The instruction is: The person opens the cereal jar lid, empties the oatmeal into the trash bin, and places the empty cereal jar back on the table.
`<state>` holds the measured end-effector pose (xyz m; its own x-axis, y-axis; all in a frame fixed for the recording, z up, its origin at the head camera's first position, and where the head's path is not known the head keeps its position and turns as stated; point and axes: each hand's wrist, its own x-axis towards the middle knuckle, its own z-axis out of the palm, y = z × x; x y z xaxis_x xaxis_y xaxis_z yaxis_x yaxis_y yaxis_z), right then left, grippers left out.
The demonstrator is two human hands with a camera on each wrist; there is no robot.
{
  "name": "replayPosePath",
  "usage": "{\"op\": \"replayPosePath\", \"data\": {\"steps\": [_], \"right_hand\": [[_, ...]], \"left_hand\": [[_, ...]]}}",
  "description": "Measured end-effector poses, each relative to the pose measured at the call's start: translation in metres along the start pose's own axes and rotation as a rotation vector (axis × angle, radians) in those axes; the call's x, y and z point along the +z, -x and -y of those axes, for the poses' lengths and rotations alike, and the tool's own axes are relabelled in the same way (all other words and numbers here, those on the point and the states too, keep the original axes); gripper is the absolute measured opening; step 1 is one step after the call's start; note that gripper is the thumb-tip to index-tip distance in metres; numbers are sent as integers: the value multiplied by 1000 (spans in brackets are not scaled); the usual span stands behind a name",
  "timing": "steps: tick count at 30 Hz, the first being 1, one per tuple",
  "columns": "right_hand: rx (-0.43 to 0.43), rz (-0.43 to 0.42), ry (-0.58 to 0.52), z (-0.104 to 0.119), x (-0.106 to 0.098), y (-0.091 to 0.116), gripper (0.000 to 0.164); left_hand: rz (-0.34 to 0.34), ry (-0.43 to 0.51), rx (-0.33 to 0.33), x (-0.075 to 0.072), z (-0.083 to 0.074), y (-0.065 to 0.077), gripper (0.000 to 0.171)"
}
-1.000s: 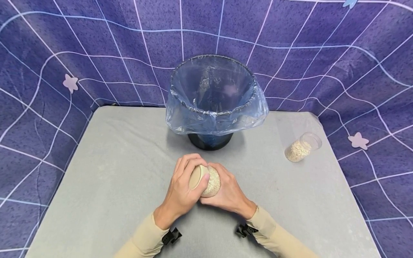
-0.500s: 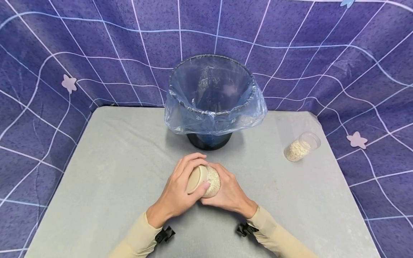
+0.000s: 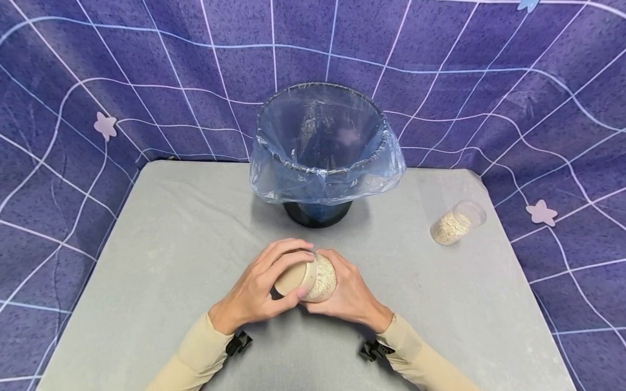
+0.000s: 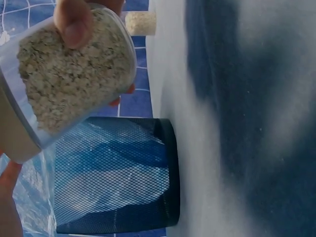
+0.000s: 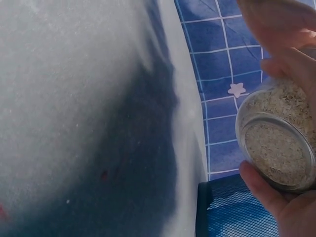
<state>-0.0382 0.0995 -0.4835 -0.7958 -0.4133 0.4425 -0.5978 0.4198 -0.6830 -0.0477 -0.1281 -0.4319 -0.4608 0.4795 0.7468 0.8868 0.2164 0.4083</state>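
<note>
A clear jar of oats (image 3: 324,279) is held tilted above the table, its beige lid (image 3: 290,278) facing left. My right hand (image 3: 352,293) grips the jar body; in the right wrist view the jar's round bottom (image 5: 276,153) shows between the fingers. My left hand (image 3: 254,288) curves round the lid, with fingers over the far side and thumb at the near side. Seen from the left wrist, the lid (image 4: 15,128) sits on the jar mouth and oats (image 4: 74,79) fill most of the jar. Whether the lid is loose cannot be seen.
Behind the hands stands a black mesh bin (image 3: 318,214) lined with a blue plastic bag (image 3: 325,187). A second clear jar (image 3: 452,225), partly filled with oats, stands toward the right edge of the grey-covered table (image 3: 161,244). Purple patterned cloth (image 3: 195,65) hangs around it.
My left hand has shifted left and slightly toward me, its grip on the lid changing. The lid now faces further left. My right hand stays almost in place on the jar.
</note>
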Motion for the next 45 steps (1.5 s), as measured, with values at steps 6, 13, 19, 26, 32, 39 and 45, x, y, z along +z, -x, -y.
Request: {"op": "replayPosePath", "data": {"steps": [6, 13, 19, 26, 32, 39, 45], "right_hand": [[11, 12, -1, 2, -1, 0, 88], [12, 24, -66, 4, -2, -1, 90], [17, 29, -74, 5, -1, -2, 90], [19, 29, -67, 4, 0, -1, 90], [30, 27, -63, 3, 0, -1, 92], [38, 12, -40, 3, 0, -1, 90], [39, -4, -20, 3, 1, -2, 88]], "left_hand": [[25, 8, 55, 1, 6, 3, 52], [52, 68, 41, 9, 10, 9, 53], [10, 59, 26, 15, 10, 11, 46], [-17, 68, -7, 18, 6, 12, 43], [-50, 75, -44, 21, 2, 11, 42], [-105, 50, -177, 26, -8, 10, 39], [-140, 29, -239, 29, -12, 10, 39]]}}
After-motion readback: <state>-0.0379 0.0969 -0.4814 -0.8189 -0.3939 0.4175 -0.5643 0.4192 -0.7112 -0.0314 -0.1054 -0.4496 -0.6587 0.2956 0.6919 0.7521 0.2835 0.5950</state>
